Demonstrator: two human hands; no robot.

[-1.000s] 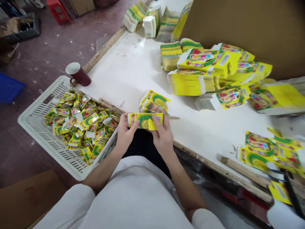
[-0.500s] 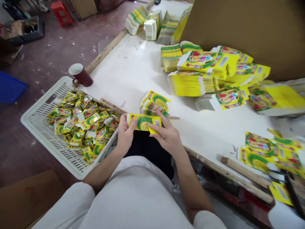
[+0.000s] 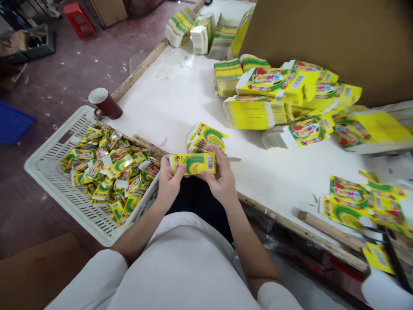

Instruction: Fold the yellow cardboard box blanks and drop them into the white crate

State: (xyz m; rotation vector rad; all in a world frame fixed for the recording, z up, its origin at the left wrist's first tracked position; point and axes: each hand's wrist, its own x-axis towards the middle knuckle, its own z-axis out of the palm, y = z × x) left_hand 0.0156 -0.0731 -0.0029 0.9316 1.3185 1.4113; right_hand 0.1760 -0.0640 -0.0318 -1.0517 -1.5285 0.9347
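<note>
A small yellow and green printed carton (image 3: 193,164) is held level between my two hands, just off the table's near edge. My left hand (image 3: 169,178) grips its left end, thumb lying across the front face. At the barcode end, my right hand (image 3: 222,176) closes round it with fingers behind and thumb below. Right behind the carton, a small fanned stack of flat cartons (image 3: 208,137) lies on the white table. To my left, a white plastic basket (image 3: 67,206) holds a heap of small yellow cartons (image 3: 109,165).
A maroon mug (image 3: 108,105) stands at the table's left edge, by the basket. Bundles of flat cartons (image 3: 254,114) lie farther back, before a large brown cardboard box (image 3: 329,47). More flat cartons (image 3: 348,204) spread at the right. A red stool (image 3: 79,20) stands on the floor.
My right hand's fingers have moved from the flap at the carton's right end to round that end. The flap that stuck out now lies flush. The view has shifted slightly.
</note>
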